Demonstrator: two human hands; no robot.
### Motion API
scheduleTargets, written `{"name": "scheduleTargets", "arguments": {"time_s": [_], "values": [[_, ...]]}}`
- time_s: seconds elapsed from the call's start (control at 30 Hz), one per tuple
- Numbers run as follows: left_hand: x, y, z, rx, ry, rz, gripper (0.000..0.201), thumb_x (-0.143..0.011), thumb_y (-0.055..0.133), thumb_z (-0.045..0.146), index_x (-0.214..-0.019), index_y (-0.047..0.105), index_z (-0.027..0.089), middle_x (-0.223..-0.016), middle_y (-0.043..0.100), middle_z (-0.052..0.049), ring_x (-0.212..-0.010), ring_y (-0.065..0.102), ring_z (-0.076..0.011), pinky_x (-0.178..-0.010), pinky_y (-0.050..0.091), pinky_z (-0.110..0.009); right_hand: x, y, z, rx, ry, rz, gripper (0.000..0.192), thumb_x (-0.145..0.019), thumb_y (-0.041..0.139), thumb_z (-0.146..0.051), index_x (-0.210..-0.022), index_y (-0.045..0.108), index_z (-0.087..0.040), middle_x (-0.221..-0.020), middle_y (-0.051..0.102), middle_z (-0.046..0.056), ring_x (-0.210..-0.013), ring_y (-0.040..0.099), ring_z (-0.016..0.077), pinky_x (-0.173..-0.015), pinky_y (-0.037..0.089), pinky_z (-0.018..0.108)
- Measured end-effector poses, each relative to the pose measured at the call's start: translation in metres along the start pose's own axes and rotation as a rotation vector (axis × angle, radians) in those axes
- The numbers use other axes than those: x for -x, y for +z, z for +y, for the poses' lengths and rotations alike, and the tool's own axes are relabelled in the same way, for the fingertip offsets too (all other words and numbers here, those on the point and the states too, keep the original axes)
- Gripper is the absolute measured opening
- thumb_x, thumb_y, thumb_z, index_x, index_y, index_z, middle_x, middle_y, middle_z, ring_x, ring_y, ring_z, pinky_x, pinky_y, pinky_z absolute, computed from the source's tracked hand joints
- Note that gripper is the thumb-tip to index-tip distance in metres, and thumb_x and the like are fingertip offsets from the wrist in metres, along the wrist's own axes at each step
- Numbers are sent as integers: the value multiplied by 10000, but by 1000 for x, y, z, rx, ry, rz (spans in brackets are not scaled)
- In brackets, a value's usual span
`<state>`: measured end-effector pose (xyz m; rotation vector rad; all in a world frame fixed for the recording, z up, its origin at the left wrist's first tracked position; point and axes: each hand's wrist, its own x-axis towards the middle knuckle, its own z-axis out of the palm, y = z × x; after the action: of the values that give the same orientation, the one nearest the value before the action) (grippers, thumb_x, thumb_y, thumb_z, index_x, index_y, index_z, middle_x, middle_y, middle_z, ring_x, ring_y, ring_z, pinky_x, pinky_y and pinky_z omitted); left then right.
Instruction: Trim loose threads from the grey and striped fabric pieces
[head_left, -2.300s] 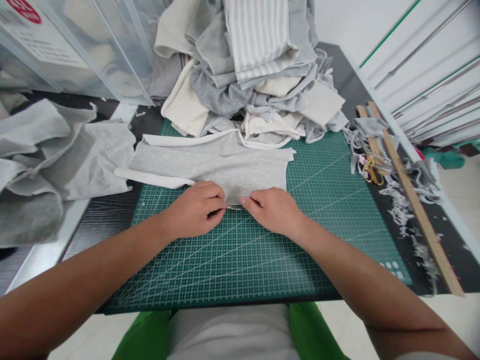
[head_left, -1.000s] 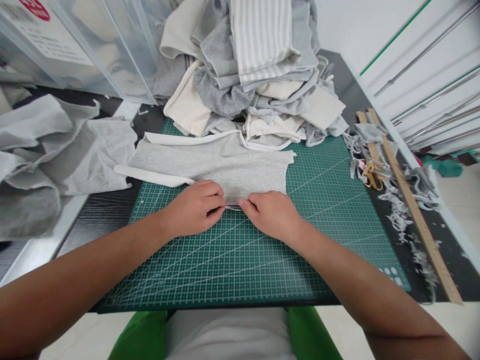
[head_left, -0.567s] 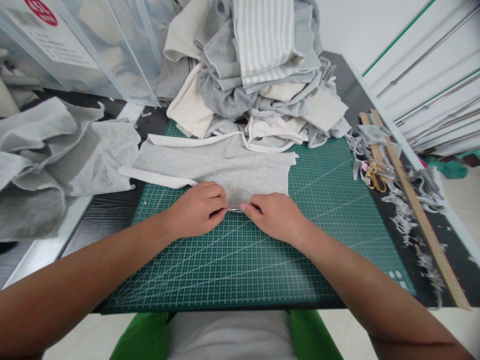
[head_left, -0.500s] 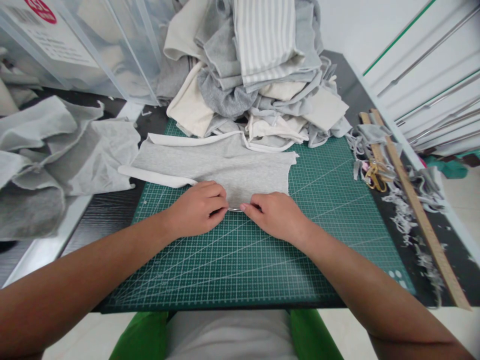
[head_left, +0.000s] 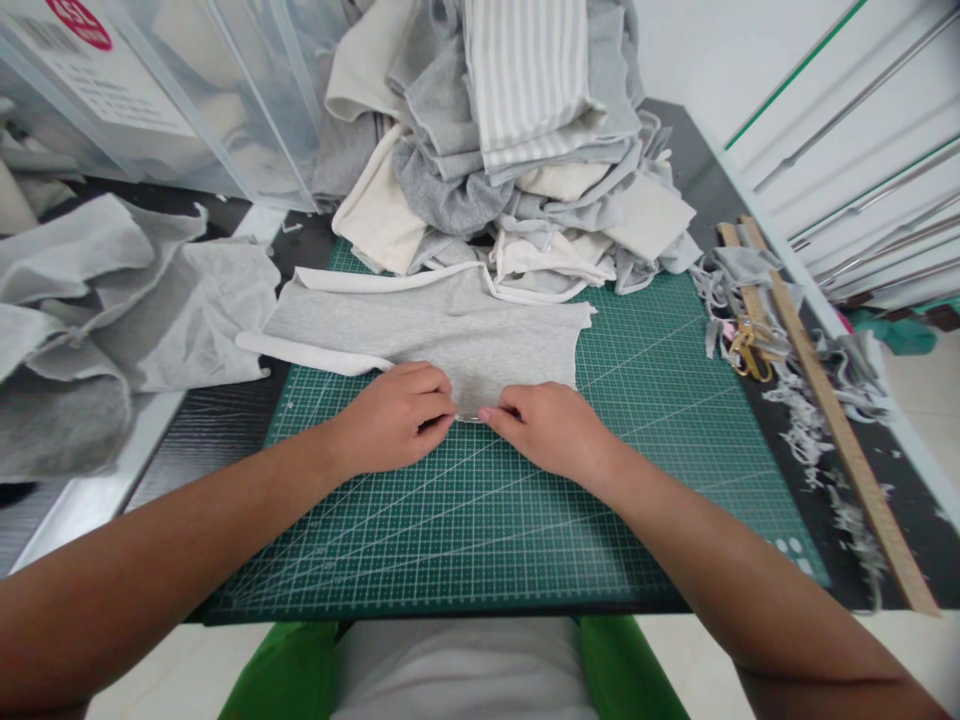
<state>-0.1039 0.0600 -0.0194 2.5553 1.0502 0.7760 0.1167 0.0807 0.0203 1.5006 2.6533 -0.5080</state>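
Note:
A light grey piece of knit fabric (head_left: pixel 450 320) lies flat on the green cutting mat (head_left: pixel 480 540), its long edges partly curled over and showing white. My left hand (head_left: pixel 401 415) pinches the fabric's near edge, with fingers closed. Close by on the same edge, my right hand (head_left: pixel 551 425) also pinches it between thumb and fingers. A short stretch of that edge shows between the two hands, with a thin shiny line along it that I cannot make out clearly. The fingers hide the rest of the near edge.
A tall heap of grey, cream and striped fabric pieces (head_left: pixel 532 90) stands at the mat's far side. More grey fabric (head_left: pixel 187 310) lies left, before a clear plastic bin (head_left: pixel 247 90). At right are a wooden ruler (head_left: pixel 847 440), gold-handled scissors (head_left: pixel 746 350) and scraps (head_left: pixel 806 430).
Almost nothing differs. Both hands keep their pinch on the fabric's near edge, and the view has shifted very slightly.

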Motion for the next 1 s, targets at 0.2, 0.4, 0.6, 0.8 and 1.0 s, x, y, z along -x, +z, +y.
{"name": "scheduleTargets", "arguments": {"time_s": [0.2, 0.4, 0.6, 0.8, 1.0], "values": [[0, 0, 0, 1, 0, -6, 119, -862, 555, 155, -817, 665, 167, -853, 604, -32, -794, 541, -148, -743, 443, -312, 0, -1, -1, 12, 14, -6, 434, -914, 449, -517, -646, 584, -203, -590, 602, -6, -557, 471, 121, -516, 207, 275], [0, 1, 1, -6, 0, -2, 115, -861, 559, 160, -822, 668, 167, -854, 602, -32, -802, 541, -151, -747, 442, -311, -1, 0, -2, 29, 23, 0, 426, -910, 454, -511, -647, 594, -206, -595, 604, 0, -564, 481, 128, -517, 208, 281], [-1, 1, 1, -13, 6, 10, 117, -862, 559, 162, -818, 667, 166, -854, 605, -35, -797, 542, -149, -749, 445, -305, -2, 1, -2, 28, 25, -7, 433, -910, 447, -521, -648, 602, -212, -594, 608, 0, -567, 488, 133, -517, 216, 283], [-1, 2, 1, -15, 4, 14, 124, -864, 552, 169, -818, 667, 176, -855, 612, -32, -797, 550, -148, -753, 455, -303, -1, 2, 0, 58, 5, 16, 437, -920, 429, -521, -676, 624, -216, -597, 617, 3, -581, 519, 143, -525, 219, 287], [0, 1, 1, -23, 2, 3, 136, -867, 540, 170, -819, 667, 178, -859, 607, -32, -799, 545, -150, -750, 458, -313, 2, 2, -1, 79, -1, 22, 478, -943, 372, -535, -706, 636, -215, -627, 640, 9, -594, 539, 146, -528, 225, 288]]}}
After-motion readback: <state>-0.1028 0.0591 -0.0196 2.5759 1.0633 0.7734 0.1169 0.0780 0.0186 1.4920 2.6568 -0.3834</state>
